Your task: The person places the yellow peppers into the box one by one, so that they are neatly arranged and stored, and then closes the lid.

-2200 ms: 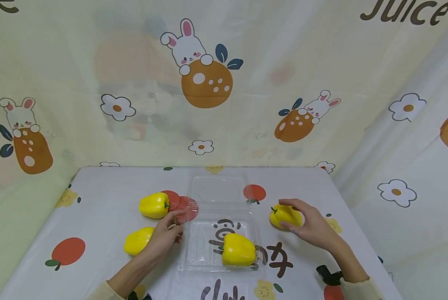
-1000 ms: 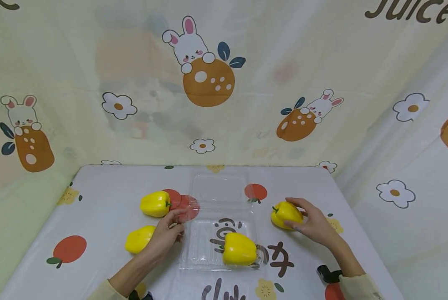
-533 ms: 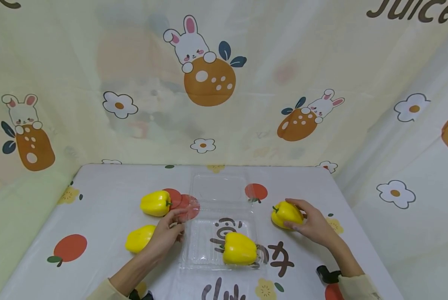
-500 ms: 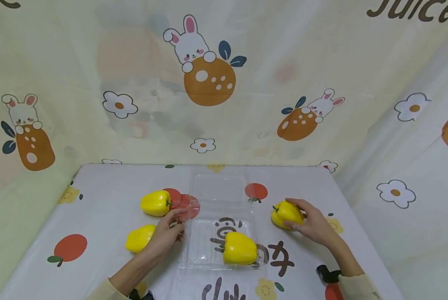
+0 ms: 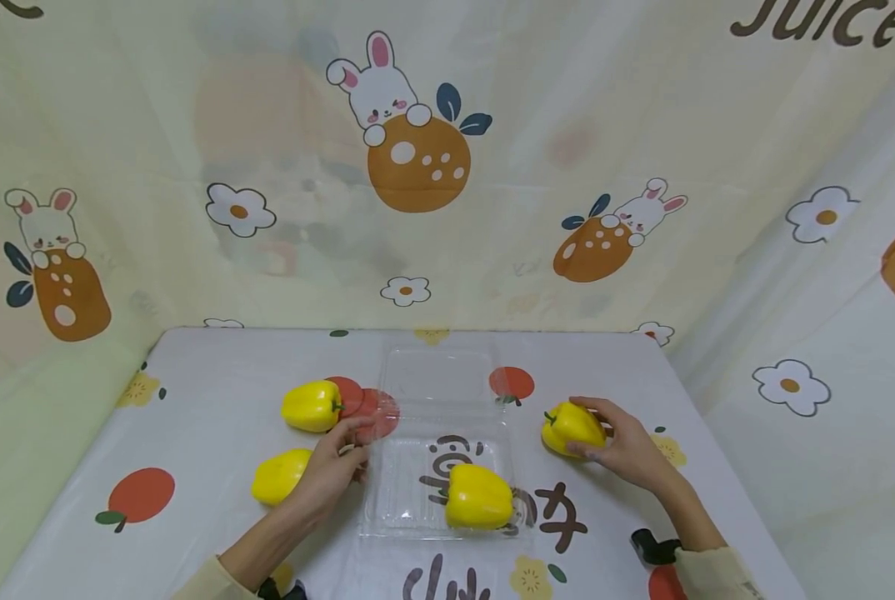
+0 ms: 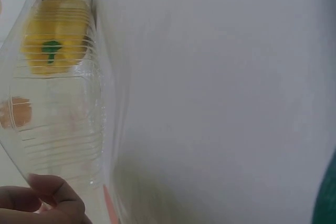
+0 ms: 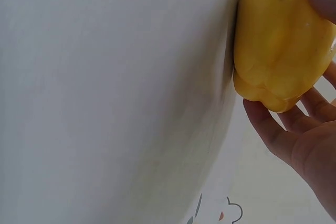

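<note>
A clear plastic clamshell container [image 5: 432,392] lies open at the table's middle, lid toward the back. One yellow pepper [image 5: 478,497] sits in its near tray. My left hand [image 5: 346,448] holds the tray's left edge; in the left wrist view its fingers [image 6: 50,196] pinch the clear container [image 6: 63,124], with the pepper [image 6: 52,35] showing through. My right hand [image 5: 596,429] grips another yellow pepper [image 5: 565,425] resting on the table to the right. In the right wrist view my fingers [image 7: 275,129] cup this pepper [image 7: 281,40] from below, the thumb on top.
Two more yellow peppers lie left of the container, one at the back [image 5: 311,406] and one nearer [image 5: 277,477] beside my left wrist. Printed cloth covers the table [image 5: 215,375] and the walls behind and to the right.
My right hand's fingers have closed more snugly round the pepper on the right, which stays on the table. The left hand and the other peppers have not moved.
</note>
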Demonstrator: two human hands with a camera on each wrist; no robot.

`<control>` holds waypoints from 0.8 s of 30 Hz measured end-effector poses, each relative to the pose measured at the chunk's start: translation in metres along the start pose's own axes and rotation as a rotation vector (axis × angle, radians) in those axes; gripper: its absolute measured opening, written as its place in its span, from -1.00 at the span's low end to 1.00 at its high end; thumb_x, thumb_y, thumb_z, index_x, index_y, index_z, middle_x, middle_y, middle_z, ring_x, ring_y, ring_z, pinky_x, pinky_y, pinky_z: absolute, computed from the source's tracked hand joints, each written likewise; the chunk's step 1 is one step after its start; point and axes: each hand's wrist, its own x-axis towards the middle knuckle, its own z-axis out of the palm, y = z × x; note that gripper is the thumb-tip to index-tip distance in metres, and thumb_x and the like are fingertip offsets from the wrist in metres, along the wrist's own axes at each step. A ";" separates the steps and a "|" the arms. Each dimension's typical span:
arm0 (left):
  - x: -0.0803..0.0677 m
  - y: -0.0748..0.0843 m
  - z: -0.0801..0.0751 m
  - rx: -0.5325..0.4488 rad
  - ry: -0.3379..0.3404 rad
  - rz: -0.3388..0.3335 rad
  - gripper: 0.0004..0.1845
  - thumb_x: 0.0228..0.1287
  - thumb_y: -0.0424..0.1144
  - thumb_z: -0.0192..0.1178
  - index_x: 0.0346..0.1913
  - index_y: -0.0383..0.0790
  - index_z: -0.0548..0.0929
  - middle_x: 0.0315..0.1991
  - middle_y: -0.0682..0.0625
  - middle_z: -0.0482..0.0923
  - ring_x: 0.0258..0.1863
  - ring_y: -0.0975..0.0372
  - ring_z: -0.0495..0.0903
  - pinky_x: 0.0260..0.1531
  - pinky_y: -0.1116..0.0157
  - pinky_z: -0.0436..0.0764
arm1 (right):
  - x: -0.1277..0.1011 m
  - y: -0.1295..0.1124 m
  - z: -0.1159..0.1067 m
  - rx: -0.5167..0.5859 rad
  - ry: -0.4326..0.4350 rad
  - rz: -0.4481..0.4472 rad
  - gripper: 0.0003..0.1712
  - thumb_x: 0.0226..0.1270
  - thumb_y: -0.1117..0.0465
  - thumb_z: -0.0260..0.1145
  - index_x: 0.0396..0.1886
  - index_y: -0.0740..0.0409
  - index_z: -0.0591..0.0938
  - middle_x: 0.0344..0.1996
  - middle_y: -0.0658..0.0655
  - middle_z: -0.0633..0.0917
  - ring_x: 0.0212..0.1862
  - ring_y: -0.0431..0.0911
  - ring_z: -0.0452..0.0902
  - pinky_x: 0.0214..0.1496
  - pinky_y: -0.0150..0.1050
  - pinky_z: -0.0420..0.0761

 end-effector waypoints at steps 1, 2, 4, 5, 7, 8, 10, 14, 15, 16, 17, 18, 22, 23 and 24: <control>0.000 0.000 0.000 0.002 0.000 0.002 -0.50 0.51 -0.46 0.04 0.45 -0.22 0.45 0.05 -0.17 0.38 -0.30 0.13 0.46 -0.34 0.40 0.58 | 0.000 0.000 0.000 0.004 -0.001 -0.001 -0.16 0.26 0.09 0.61 0.48 0.14 0.49 0.43 0.29 0.57 0.39 0.29 0.51 0.35 0.31 0.61; 0.000 0.000 0.000 0.002 0.000 0.002 -0.50 0.51 -0.46 0.04 0.46 -0.21 0.45 0.05 -0.17 0.38 -0.30 0.14 0.46 -0.34 0.40 0.58 | 0.001 -0.001 0.000 0.003 -0.001 -0.001 -0.16 0.26 0.08 0.61 0.48 0.14 0.49 0.43 0.29 0.57 0.39 0.29 0.50 0.35 0.32 0.60; 0.001 0.000 0.000 0.004 -0.001 0.004 -0.50 0.52 -0.46 0.04 0.46 -0.22 0.45 0.05 -0.17 0.38 -0.30 0.14 0.46 -0.34 0.40 0.58 | 0.001 -0.001 -0.001 0.002 0.002 -0.005 -0.16 0.26 0.08 0.62 0.47 0.14 0.49 0.43 0.29 0.57 0.40 0.29 0.50 0.36 0.32 0.60; 0.001 0.000 0.000 0.003 -0.001 0.004 -0.50 0.52 -0.46 0.04 0.46 -0.22 0.44 0.06 -0.18 0.38 -0.30 0.14 0.46 -0.34 0.40 0.58 | 0.001 -0.002 -0.001 0.000 0.003 -0.007 -0.16 0.25 0.08 0.62 0.47 0.14 0.49 0.42 0.29 0.57 0.40 0.29 0.50 0.36 0.32 0.60; 0.001 0.000 0.000 0.002 -0.002 0.005 -0.50 0.52 -0.46 0.04 0.46 -0.22 0.44 0.06 -0.19 0.38 -0.30 0.14 0.46 -0.34 0.40 0.58 | 0.001 -0.004 -0.002 -0.002 0.004 -0.013 -0.16 0.25 0.08 0.62 0.47 0.15 0.49 0.42 0.29 0.57 0.39 0.29 0.50 0.35 0.32 0.60; 0.001 0.001 0.000 0.001 -0.002 0.004 -0.50 0.52 -0.46 0.04 0.46 -0.22 0.44 0.05 -0.19 0.38 -0.30 0.14 0.46 -0.34 0.40 0.58 | 0.001 -0.005 -0.002 -0.005 0.007 -0.017 -0.16 0.25 0.07 0.62 0.47 0.15 0.50 0.42 0.29 0.58 0.39 0.29 0.50 0.35 0.32 0.61; 0.000 0.000 0.000 0.001 -0.001 0.001 -0.50 0.52 -0.47 0.04 0.46 -0.22 0.44 0.05 -0.18 0.38 -0.30 0.14 0.46 -0.34 0.41 0.58 | 0.001 -0.007 -0.002 -0.008 0.012 -0.028 -0.16 0.24 0.07 0.62 0.47 0.14 0.50 0.41 0.28 0.59 0.38 0.28 0.51 0.33 0.32 0.62; 0.000 0.000 0.000 -0.001 0.001 -0.002 -0.50 0.52 -0.46 0.05 0.46 -0.22 0.44 0.05 -0.18 0.39 -0.29 0.14 0.46 -0.34 0.40 0.58 | 0.001 -0.011 -0.003 -0.018 0.015 -0.046 -0.15 0.23 0.05 0.63 0.47 0.13 0.51 0.40 0.26 0.60 0.37 0.26 0.53 0.31 0.30 0.64; 0.000 0.000 0.000 0.000 0.001 -0.001 -0.50 0.52 -0.46 0.05 0.46 -0.22 0.44 0.05 -0.18 0.38 -0.29 0.14 0.46 -0.33 0.40 0.58 | 0.001 -0.013 -0.003 -0.018 0.016 -0.048 -0.15 0.23 0.05 0.63 0.47 0.13 0.51 0.40 0.25 0.60 0.37 0.25 0.53 0.31 0.30 0.64; 0.000 0.000 0.000 0.000 0.001 -0.001 -0.50 0.52 -0.46 0.05 0.46 -0.22 0.45 0.05 -0.17 0.38 -0.29 0.14 0.46 -0.33 0.40 0.58 | 0.001 -0.014 -0.004 -0.017 0.012 -0.050 -0.15 0.23 0.04 0.63 0.47 0.13 0.50 0.41 0.25 0.60 0.37 0.25 0.53 0.31 0.30 0.64; -0.001 0.000 0.000 -0.001 0.002 -0.002 -0.50 0.52 -0.46 0.05 0.46 -0.22 0.45 0.05 -0.17 0.38 -0.29 0.13 0.46 -0.33 0.41 0.58 | 0.001 -0.016 -0.004 -0.016 0.011 -0.053 -0.15 0.24 0.04 0.62 0.47 0.13 0.50 0.41 0.25 0.59 0.37 0.25 0.53 0.31 0.30 0.64; -0.001 0.000 0.000 -0.001 0.001 -0.003 -0.50 0.52 -0.46 0.05 0.46 -0.21 0.45 0.04 -0.17 0.38 -0.29 0.13 0.46 -0.33 0.41 0.58 | 0.001 -0.017 -0.005 -0.012 0.010 -0.056 -0.15 0.25 0.04 0.62 0.48 0.13 0.50 0.41 0.25 0.59 0.37 0.26 0.53 0.31 0.31 0.64; -0.001 0.000 0.000 -0.007 0.004 -0.006 -0.50 0.51 -0.48 0.05 0.45 -0.21 0.47 0.01 -0.15 0.38 -0.29 0.13 0.47 -0.34 0.42 0.58 | 0.000 -0.024 -0.006 0.001 0.011 -0.062 -0.17 0.26 0.04 0.61 0.47 0.14 0.50 0.41 0.26 0.59 0.37 0.27 0.52 0.31 0.34 0.63; -0.001 0.000 0.000 -0.008 0.005 -0.007 -0.50 0.51 -0.48 0.05 0.44 -0.20 0.47 0.01 -0.15 0.38 -0.29 0.13 0.47 -0.34 0.42 0.58 | 0.000 -0.026 -0.007 0.001 0.013 -0.062 -0.17 0.26 0.04 0.61 0.47 0.13 0.50 0.40 0.25 0.59 0.37 0.26 0.52 0.30 0.34 0.63; -0.001 0.000 0.000 -0.009 0.005 -0.007 -0.50 0.51 -0.49 0.05 0.44 -0.20 0.48 0.00 -0.14 0.38 -0.29 0.14 0.47 -0.34 0.42 0.58 | 0.000 -0.028 -0.007 -0.001 0.015 -0.062 -0.17 0.26 0.04 0.61 0.47 0.13 0.50 0.40 0.25 0.60 0.37 0.25 0.53 0.30 0.33 0.63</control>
